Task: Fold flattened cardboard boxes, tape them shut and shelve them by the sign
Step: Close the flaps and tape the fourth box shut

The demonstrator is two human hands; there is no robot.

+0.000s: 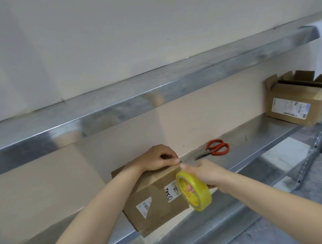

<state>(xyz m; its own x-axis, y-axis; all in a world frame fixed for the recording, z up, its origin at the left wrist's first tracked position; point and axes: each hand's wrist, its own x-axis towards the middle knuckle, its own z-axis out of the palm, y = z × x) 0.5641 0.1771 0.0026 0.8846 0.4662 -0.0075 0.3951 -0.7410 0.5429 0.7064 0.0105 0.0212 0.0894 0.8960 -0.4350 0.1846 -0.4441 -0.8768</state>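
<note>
My left hand [154, 157] rests on the far top edge of the cardboard box [156, 198], fingers curled, thumb and forefinger pinched together on what looks like the loose end of the tape right at the box's back corner. The box sits under that hand on the lower steel shelf [250, 135], closed, its labelled top facing me, tilted a little across the shelf. My right hand [205, 173] is closed on the yellow tape roll [194, 190], fingers through its core, holding it on edge just beside the box's right side, touching or nearly touching the top corner. Behind my right hand lie red-handled scissors [214, 148] on the same shelf. Farther right stands an open cardboard box [297, 99] with its flaps up.
</note>
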